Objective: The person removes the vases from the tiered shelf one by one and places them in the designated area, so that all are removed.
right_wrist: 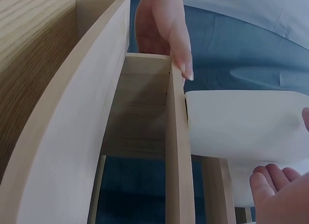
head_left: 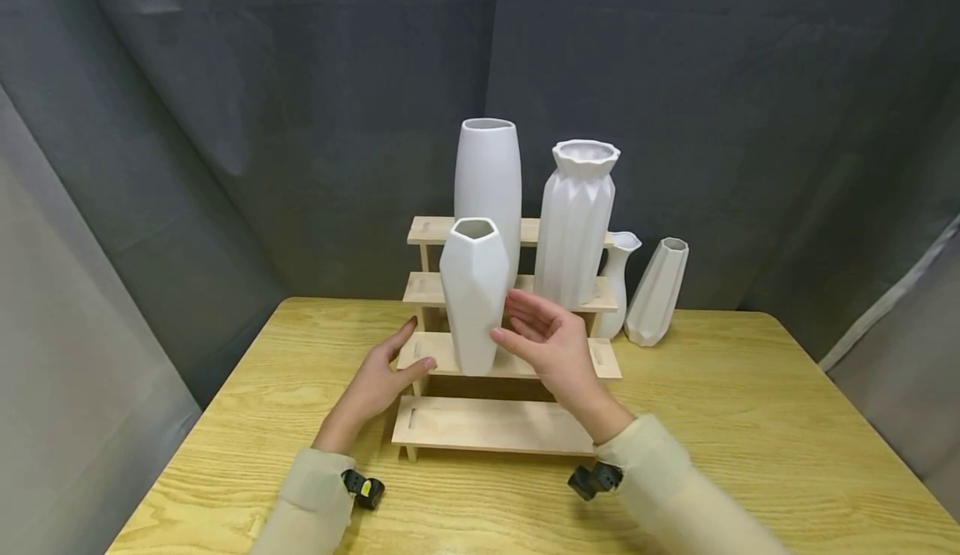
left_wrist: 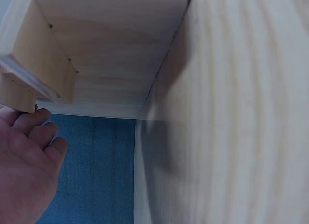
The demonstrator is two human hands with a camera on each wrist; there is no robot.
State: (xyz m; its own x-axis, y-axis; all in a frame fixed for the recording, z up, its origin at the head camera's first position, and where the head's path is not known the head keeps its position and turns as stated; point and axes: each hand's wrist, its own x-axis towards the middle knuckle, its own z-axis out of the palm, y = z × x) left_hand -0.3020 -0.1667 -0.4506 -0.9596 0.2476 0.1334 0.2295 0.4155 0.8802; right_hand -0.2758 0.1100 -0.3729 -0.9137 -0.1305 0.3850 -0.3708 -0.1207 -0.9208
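Note:
A white faceted vase with a five-sided mouth stands upright on the second step from the bottom of a wooden stepped stand. At the stand's left end, my left hand holds that step, its thumb over the front edge and its fingers reaching back along the side. My right hand is just right of the faceted vase, thumb toward its front and fingers loosely bent by its far side. In the right wrist view, the right fingertips show a gap from the vase's side.
Behind on the stand rise a tall smooth white vase and a pleated white vase. To the stand's right, a wavy-rimmed vase and a ribbed tapering vase are on the wooden table. Dark curtains hang behind.

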